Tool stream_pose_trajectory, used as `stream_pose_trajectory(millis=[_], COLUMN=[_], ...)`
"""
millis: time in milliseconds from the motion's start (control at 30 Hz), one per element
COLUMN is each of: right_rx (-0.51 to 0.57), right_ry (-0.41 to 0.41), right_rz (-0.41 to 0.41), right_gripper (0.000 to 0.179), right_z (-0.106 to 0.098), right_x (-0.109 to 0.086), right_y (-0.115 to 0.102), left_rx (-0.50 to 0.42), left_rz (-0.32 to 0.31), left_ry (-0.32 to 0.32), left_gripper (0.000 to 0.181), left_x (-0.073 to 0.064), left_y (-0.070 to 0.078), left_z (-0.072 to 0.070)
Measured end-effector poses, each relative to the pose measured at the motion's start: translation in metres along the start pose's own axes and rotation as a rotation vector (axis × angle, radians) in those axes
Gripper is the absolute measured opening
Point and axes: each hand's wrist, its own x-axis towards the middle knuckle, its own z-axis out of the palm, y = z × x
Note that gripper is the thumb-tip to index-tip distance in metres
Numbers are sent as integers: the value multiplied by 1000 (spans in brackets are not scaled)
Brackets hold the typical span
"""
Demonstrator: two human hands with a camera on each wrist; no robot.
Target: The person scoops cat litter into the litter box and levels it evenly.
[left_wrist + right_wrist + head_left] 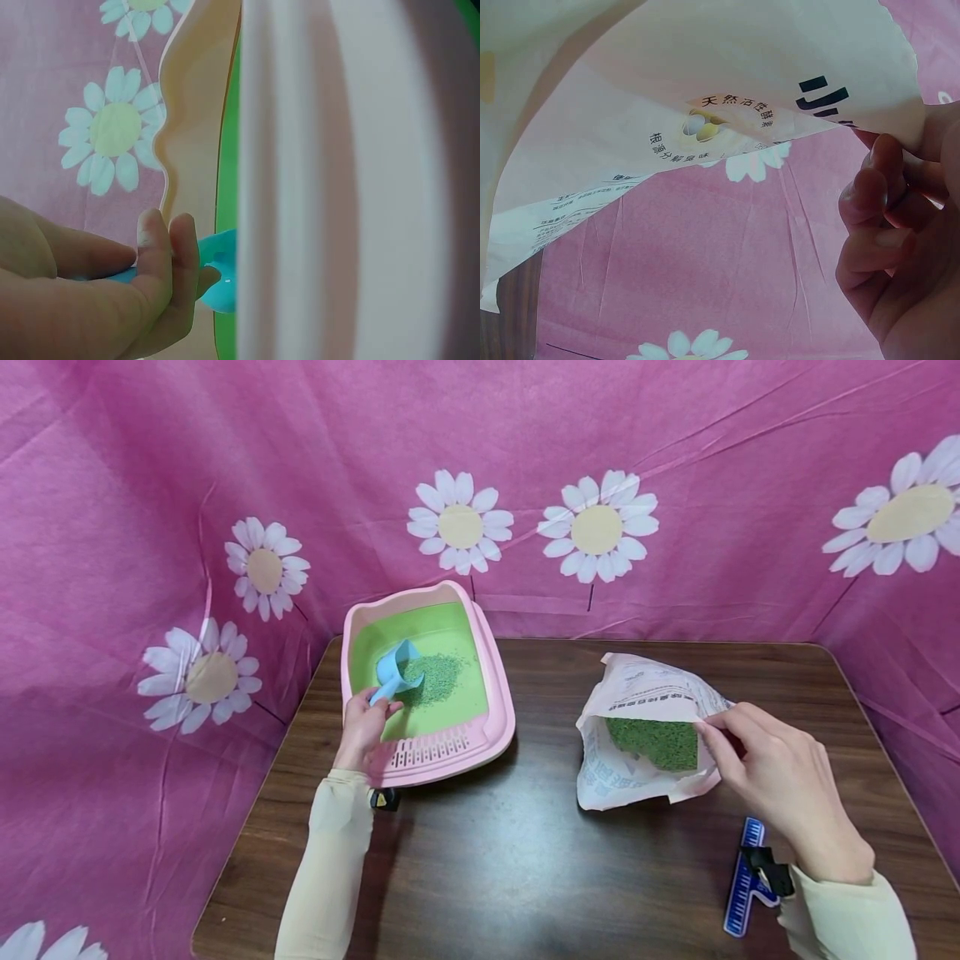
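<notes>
In the head view my left hand [362,727] grips the handle of a light blue scoop [388,668] over the near left side of a pink litter box [497,718]. The scoop's cup lies tilted at a small heap of green litter [442,675] on the box's green floor. The left wrist view shows curled fingers around the blue handle, with the box wall hiding part of the scoop. On the right, my right hand [787,777] pinches the mouth edge of a white printed bag [652,685], holding it open. Green litter [660,745] shows inside the bag.
A blue sealing clip [742,885] lies on the dark wooden table [525,860] beside my right wrist. Slots pierce the litter box's near ledge [431,747]. Pink cloth with white flowers [360,460] hangs around the table's back and sides.
</notes>
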Motion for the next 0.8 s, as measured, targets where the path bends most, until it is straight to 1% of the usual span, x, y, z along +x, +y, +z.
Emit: stream_pose_trajectory(millis=[233,500,600,667,800], right_rx=[0,5,3,3,1], right_ry=[-3,2,3,4,3], right_rz=[3,-2,-4,-5,-5], right_gripper=[6,6,6,6,6], right_z=[0,0,0,0,0], right_x=[0,0,0,0,0], right_y=[0,-1,0,0,-1], left_rx=[18,56,84,98,100], left_rz=[18,-12,-3,17,44], left_ry=[6,18,22,25,26], left_gripper=[43,44,44,44,45], left_x=[0,-1,-1,-1,-1], left_y=[0,3,3,3,3], left_z=[1,0,0,-1,-1])
